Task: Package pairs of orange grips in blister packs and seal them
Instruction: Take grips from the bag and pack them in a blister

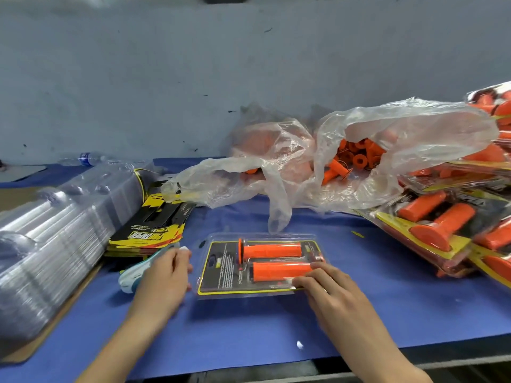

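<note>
A blister pack point(260, 268) lies flat in the middle of the blue surface point(249, 327), with a pair of orange grips point(272, 250) seated side by side in its clear shell over a black and yellow card. Its near right corner is pressed down by the right hand point(329, 286) with nearly straight fingers. The left hand point(163, 275) is held just left of the pack, over a white and teal tool point(132, 275); whether that tool is gripped cannot be told through the blur.

The pack is judged light, thin and springy. The shell is likely to flex and pop open if lifted by one corner, and its smooth plastic is probably slippery. The grips look rubbery and are unlikely to be damaged. A hold is best taken on the flat rim at two opposite edges, with the bulged pockets left alone. Sealing pressure is best applied along that rim.
</note>
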Motion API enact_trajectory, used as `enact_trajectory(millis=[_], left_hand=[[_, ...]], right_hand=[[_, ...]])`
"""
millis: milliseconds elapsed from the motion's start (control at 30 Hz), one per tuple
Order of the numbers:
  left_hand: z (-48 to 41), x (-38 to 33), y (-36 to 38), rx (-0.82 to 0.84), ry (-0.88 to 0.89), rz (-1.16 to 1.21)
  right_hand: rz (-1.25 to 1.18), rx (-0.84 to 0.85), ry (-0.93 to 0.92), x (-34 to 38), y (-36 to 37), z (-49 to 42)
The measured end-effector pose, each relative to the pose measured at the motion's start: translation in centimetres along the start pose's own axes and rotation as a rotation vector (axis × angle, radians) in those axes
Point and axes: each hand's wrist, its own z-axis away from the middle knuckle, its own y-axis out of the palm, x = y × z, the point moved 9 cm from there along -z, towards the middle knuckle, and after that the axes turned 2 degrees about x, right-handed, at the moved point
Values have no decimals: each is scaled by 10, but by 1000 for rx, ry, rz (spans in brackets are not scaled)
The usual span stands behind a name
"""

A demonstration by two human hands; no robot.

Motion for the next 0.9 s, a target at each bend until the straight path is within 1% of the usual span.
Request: enact_trajectory(millis=[33, 67, 100, 133, 167, 200, 267, 333, 467, 567, 700, 800, 900], left_hand=[[10, -25, -5, -90, 238, -142], [27, -52, -2, -125, 481, -257], [45, -71, 12, -90, 681, -372], [60, -82, 31, -33, 821, -484], [72, -87, 51, 23, 919, -576], [79, -89, 68, 62, 971, -656], [86, -90, 93, 80, 1026, -776], [87, -90, 102, 74, 1039, -831], [79, -90, 96, 53, 1055, -813], [79, -89, 95, 71, 1059, -772], [79, -86, 96, 91, 1057, -753], [88, -92, 105, 86, 1110, -735], [97, -103, 114, 78, 1153, -701]], right_hand=[[-21, 2, 5, -1, 0, 1], [-46, -12, 11, -2, -1, 1], [-67, -45, 16, -1, -4, 0], [-78, -80, 8, 0, -7, 0], [-91, -96, 1, 1, -9, -1], [-106, -94, -7, 3, -10, -2], [-129, -61, -35, 6, -6, -1], [-117, -21, -44, 5, -1, 3], [-88, -31, 54, -24, -9, 5], [-19, -2, -14, -28, -12, 1], [-42, 45, -129, -25, -8, -1], [-98, 71, -181, -25, -9, -4], [-249, 107, -244, -12, -5, -4]])
